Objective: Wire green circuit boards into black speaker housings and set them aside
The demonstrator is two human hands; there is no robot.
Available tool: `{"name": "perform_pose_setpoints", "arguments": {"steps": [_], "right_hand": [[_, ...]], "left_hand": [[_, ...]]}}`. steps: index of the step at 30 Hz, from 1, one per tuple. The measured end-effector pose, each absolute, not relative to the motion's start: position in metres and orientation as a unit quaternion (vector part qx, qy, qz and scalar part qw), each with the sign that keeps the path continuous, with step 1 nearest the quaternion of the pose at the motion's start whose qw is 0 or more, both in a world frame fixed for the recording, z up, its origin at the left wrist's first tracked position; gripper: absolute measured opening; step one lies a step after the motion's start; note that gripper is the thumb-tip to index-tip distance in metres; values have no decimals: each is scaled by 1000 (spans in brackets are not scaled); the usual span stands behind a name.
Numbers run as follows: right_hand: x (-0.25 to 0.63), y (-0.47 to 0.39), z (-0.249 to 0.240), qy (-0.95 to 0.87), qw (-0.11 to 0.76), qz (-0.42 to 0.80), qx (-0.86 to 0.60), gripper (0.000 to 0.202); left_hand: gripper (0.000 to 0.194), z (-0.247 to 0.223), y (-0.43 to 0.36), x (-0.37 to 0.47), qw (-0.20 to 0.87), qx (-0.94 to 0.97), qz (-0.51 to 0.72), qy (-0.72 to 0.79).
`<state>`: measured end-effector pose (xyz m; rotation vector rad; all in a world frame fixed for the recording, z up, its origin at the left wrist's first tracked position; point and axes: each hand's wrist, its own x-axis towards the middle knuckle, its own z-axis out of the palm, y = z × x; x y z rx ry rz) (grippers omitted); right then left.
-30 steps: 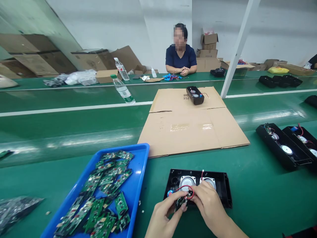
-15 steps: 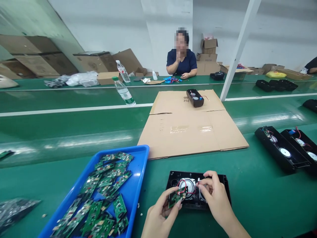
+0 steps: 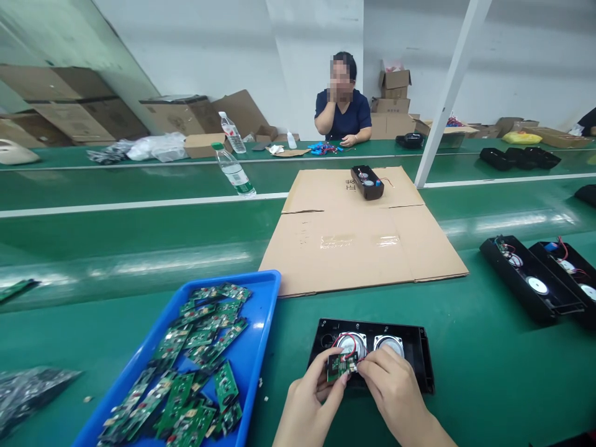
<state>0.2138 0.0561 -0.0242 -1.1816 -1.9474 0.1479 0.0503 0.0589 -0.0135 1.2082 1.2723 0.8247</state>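
My left hand point(image 3: 311, 392) pinches a small green circuit board point(image 3: 335, 367) between thumb and fingers, tilted above a black speaker housing point(image 3: 416, 354). Two round speakers with silver frames sit in that housing, the left speaker point(image 3: 352, 343) and the right speaker point(image 3: 388, 343). A red wire point(image 3: 362, 340) loops from the board over the left speaker. My right hand point(image 3: 388, 379) is closed at the board's right edge, its fingertips pinching a small wire connector, mostly hidden. The right hand partly covers the right speaker.
A blue tray point(image 3: 265, 323) of several circuit boards stands at left. Flat cardboard point(image 3: 358, 261) lies ahead, bearing another housing point(image 3: 367, 181). More black housings point(image 3: 531, 279) lie at right. Across the belt sits a person point(image 3: 343, 115); water bottles point(image 3: 235, 171) stand at left.
My right hand has moved left and down from the right speaker to the board's right edge. My left hand has turned the board flatter. The person opposite has shifted a hand at the face.
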Motion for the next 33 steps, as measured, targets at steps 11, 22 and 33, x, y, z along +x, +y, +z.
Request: {"name": "perform_pose_setpoints", "arguments": {"steps": [11,22,33], "right_hand": [[213,55,-28,-807,378,8,-453,37],[216,57,-33,-781,349,130,-501,15],[225,62,-15,-764,154,208,-591,61]], "left_hand": [[25,-7,62,51,517,609,325,506],[28,-1,64,48,415,706,340,462],[23,-6,69,47,514,627,324,487]]}}
